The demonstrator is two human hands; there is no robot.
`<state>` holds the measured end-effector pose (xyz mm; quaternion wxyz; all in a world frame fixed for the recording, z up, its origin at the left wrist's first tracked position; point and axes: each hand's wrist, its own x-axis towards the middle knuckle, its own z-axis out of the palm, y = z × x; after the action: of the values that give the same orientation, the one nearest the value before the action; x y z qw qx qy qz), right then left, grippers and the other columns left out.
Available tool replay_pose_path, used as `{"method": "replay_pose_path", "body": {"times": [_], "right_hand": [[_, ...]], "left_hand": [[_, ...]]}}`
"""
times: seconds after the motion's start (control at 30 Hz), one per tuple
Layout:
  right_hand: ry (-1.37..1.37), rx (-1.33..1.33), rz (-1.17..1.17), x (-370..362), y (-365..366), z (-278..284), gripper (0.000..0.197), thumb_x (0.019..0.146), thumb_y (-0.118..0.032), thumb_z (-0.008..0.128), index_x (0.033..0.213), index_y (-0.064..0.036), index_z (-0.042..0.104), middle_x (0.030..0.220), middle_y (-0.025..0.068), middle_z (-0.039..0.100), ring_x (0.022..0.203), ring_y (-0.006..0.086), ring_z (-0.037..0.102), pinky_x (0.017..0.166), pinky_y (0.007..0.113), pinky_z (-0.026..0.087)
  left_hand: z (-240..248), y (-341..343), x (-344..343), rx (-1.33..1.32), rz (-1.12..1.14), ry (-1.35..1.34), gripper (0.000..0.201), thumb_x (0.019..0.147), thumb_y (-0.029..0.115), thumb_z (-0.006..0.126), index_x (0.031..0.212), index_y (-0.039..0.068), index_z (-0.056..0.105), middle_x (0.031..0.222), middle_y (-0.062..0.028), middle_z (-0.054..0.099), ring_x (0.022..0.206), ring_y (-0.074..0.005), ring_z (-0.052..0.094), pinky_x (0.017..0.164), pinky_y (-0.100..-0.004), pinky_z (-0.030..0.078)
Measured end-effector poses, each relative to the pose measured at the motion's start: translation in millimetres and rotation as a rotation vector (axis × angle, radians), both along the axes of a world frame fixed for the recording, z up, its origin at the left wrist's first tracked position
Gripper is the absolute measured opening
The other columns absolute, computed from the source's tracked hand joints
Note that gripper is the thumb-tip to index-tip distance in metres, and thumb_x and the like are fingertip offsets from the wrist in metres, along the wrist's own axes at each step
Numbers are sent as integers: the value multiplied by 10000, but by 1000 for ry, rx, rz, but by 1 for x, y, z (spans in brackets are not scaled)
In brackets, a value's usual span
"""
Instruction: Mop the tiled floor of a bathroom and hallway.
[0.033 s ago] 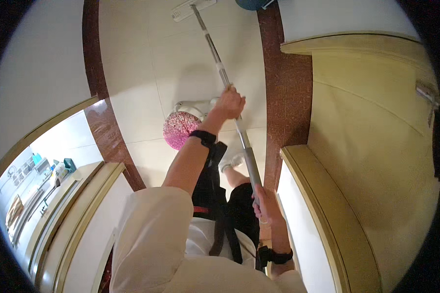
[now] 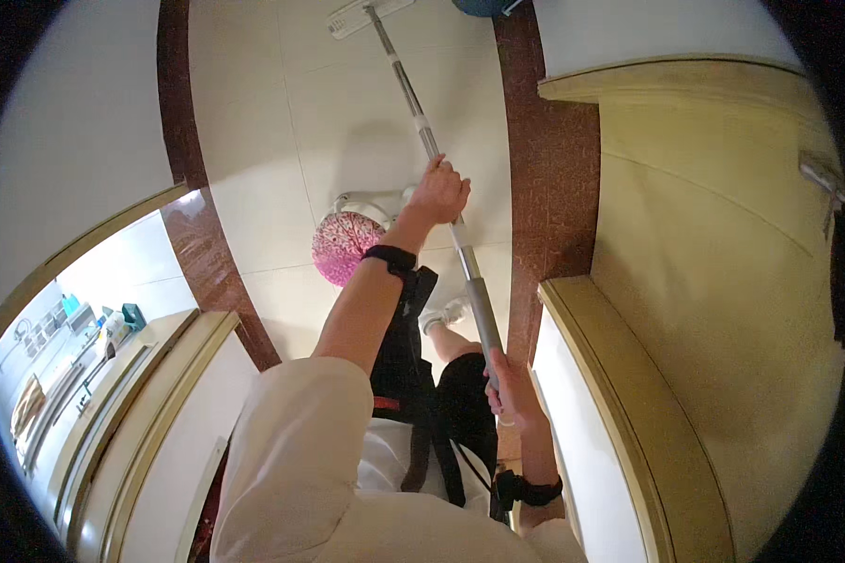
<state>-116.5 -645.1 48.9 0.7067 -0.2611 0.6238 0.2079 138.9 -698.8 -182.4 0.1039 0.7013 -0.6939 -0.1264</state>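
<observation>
A silver-poled mop (image 2: 427, 137) slants forward, its white rectangular head (image 2: 349, 20) on the floor (image 2: 244, 113).

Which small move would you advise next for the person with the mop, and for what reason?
Perhaps draw the mop head slightly back, guiding it to the right of the round pink object. The left hand and the right hand both grip the pole, the mop head seems to rest far out on the tiled floor, and the round pink object is left of the pole.

Mop head (image 2: 349, 20) on floor (image 2: 244, 113) ahead
</observation>
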Motion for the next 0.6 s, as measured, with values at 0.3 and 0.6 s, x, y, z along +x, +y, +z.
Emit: {"method": "replay_pose_path", "body": {"times": [0.3, 0.6], "right_hand": [[103, -3, -108, -153, 121, 32, 458, 861, -503, 396, 711, -74, 448, 385, 4, 362, 262, 91, 343, 243, 232, 253], [308, 258, -388, -345, 290, 164, 365, 860, -393, 486, 682, -74, 475, 437, -5, 401, 319, 105, 363, 301, 266, 277]], "left_hand": [[37, 89, -176, 297, -119, 105, 363, 839, 247, 380, 656, 31, 607, 660, -99, 593, 899, -282, 502, 966, -450, 244], [144, 250, -390, 606, -502, 448, 360, 833, 262, 402, 630, 76, 635, 587, -89, 593, 826, -282, 558, 919, -490, 253]]}}
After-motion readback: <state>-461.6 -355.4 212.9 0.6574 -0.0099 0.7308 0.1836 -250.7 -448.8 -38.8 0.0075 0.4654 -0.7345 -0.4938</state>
